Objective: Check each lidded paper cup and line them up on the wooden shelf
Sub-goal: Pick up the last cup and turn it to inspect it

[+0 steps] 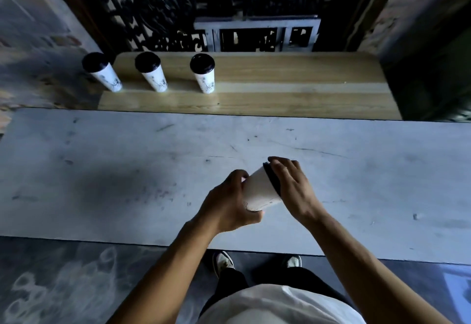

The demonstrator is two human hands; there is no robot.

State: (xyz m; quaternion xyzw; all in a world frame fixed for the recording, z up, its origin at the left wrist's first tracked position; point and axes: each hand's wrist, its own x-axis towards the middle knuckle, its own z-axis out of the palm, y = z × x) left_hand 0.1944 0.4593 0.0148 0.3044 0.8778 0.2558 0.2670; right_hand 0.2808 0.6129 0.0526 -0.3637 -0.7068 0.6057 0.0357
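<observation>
A white paper cup (260,189) with a black lid (272,179) is held tilted above the grey table, lid pointing up and to the right. My left hand (229,203) grips the cup's lower body. My right hand (293,186) lies over the lid, fingers curved around its rim. On the wooden shelf (280,94) behind the table, three more lidded cups stand upright in a row at the left: one (103,72), a second (151,72) and a third (203,73).
The grey table top (127,170) spreads wide under my hands. The shelf's right stretch is bare wood. A dark ornate metal grille (204,5) and a pale frame (257,33) stand behind the shelf. My shoes (224,262) show below the table's near edge.
</observation>
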